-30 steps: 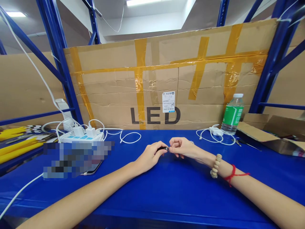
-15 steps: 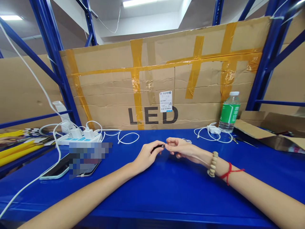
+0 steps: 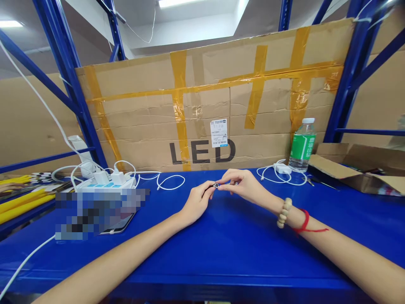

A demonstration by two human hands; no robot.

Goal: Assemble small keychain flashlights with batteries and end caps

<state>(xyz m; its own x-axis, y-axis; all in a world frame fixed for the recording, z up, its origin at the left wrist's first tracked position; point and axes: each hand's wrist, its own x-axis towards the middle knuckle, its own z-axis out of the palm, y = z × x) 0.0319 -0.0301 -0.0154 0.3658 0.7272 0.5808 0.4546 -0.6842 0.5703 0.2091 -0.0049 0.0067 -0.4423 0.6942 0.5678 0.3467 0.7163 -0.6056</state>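
Note:
Over the middle of the blue tabletop (image 3: pixel 240 245), my left hand (image 3: pixel 198 202) pinches a small dark object with a shiny silvery end (image 3: pixel 215 185) between thumb and fingers. It is too small to name. From the other side my right hand (image 3: pixel 245 185) meets it, thumb and index fingertip pinched together right at the silvery end. Whatever lies between those right fingertips is hidden. The right wrist wears a beaded bracelet (image 3: pixel 284 213) and a red cord (image 3: pixel 305 223).
A power strip (image 3: pixel 107 184) with white chargers and cables is at the left, near a phone (image 3: pixel 122 226) and a blurred patch. At the right are a white cable with an adapter (image 3: pixel 283 169), a green-labelled bottle (image 3: pixel 302 147) and an open cardboard box (image 3: pixel 357 175). Cardboard (image 3: pixel 142 122) stands behind.
Both hands have risen slightly, away from me. My right hand has turned, with its knuckles higher, and the silvery end shows more clearly. The view has shifted a little.

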